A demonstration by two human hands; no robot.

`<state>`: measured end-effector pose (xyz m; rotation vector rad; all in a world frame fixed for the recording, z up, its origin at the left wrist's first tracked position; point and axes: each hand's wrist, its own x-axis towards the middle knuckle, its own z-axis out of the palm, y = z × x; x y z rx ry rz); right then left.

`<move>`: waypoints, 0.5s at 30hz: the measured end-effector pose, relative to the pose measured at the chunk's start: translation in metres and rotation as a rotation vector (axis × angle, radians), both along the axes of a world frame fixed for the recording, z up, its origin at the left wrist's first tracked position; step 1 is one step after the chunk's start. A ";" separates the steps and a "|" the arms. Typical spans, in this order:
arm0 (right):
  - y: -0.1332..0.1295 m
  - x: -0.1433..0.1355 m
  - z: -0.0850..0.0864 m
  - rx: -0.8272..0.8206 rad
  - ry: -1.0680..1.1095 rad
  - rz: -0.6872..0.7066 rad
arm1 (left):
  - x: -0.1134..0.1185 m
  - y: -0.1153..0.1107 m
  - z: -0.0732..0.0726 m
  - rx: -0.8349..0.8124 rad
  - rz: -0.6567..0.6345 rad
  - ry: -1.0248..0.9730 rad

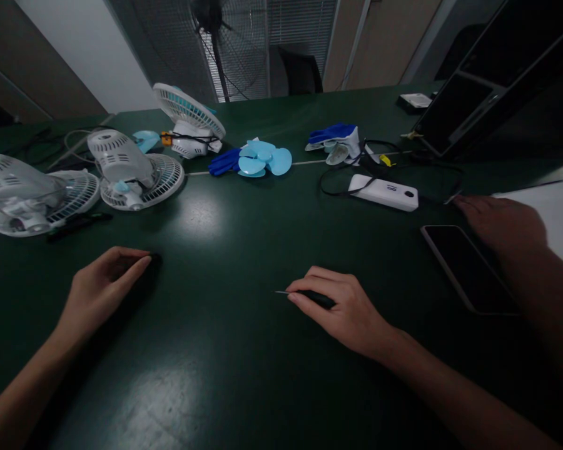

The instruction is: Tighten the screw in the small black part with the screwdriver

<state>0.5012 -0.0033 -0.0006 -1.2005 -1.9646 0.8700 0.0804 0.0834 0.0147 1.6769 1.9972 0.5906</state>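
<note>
My left hand [107, 284] rests low over the dark green table [225, 362], thumb and forefinger pinched on a small black piece [156, 258]. To the right, my right hand [340, 306] grips a screwdriver [316, 299] with a dark handle; its thin metal tip points left, toward my left hand. The two hands are well apart. Beyond them, a light blue fan blade [264, 159] lies on a blue glove [224, 162]. Two white fans [122, 165] [28, 190] lie face down at the left.
Another white fan [190, 119] stands tilted at the back. Gloves [338, 140], a white power bank [383, 192] with a black cable and a phone [469, 269] lie at the right. Another person's hand [502, 225] reaches in beside the phone. A black cabinet stands behind.
</note>
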 end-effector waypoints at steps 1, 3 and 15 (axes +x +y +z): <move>0.000 0.000 0.000 0.000 0.002 0.001 | -0.002 0.000 -0.002 0.020 -0.031 0.015; 0.000 0.000 -0.001 -0.007 0.003 0.000 | -0.004 0.001 -0.005 0.044 -0.068 0.039; 0.000 -0.001 -0.002 0.029 -0.033 -0.007 | -0.015 0.009 -0.012 0.027 -0.138 0.118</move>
